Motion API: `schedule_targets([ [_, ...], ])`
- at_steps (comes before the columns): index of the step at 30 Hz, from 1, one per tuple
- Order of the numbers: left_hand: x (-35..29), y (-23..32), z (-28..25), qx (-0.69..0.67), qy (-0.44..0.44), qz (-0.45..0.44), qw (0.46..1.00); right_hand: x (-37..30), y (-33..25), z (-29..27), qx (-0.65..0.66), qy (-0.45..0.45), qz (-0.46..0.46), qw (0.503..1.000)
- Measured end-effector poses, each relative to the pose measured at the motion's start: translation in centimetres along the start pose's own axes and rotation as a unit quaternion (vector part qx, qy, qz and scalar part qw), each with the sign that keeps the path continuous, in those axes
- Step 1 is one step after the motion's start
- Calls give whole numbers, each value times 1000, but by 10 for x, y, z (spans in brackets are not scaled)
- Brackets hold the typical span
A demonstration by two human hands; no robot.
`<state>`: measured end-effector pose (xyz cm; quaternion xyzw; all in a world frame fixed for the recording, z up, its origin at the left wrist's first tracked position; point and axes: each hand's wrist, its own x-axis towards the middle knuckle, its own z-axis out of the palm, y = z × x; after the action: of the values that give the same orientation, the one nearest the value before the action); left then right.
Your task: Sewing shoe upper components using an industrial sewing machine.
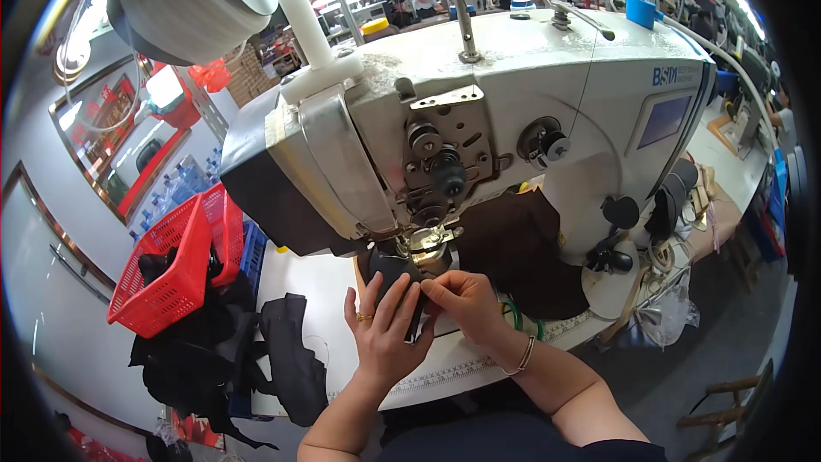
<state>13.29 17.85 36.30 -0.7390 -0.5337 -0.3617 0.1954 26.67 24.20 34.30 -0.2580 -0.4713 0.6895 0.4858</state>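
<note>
A small black fabric piece [395,277] lies under the needle area of a large white sewing machine [342,162]. My left hand [389,325], a ring on one finger, rests on the piece with its fingers stretched out and spread. Its thumb lies along the near edge. From the right, my right hand [469,306] pinches the edge of the same piece between thumb and fingertips. The metal presser parts [429,241] sit just beyond my fingers. The underside of the piece is hidden.
Dark brown fabric [522,248] lies right of the needle, near green scissor handles [515,315]. Left are a black cut piece [291,351], a red basket [167,269] and hanging black fabric [188,381]. A measuring tape [445,370] follows the table's front edge. A stool [727,411] stands right.
</note>
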Motion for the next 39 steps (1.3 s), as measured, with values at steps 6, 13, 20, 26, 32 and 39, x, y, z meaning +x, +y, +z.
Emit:
schedule_targets([
  [6,3,-1,-5,41,8,20,999,1,-2,2,-66,2,-41,997],
  [13,1,-10,7,32,55,24,998,2,1,-1,-79,-10,-50,996],
  [20,4,-16,9,21,77,36,996,3,-14,-8,72,-21,88,993],
  [26,6,-13,6,24,82,45,995,5,-11,-5,-97,-35,-26,994],
  [32,5,-16,4,29,87,58,994,2,-8,-2,-75,-31,-27,996],
  [39,13,-11,-5,34,82,78,993,-1,-5,-3,10,-40,-3,999],
])
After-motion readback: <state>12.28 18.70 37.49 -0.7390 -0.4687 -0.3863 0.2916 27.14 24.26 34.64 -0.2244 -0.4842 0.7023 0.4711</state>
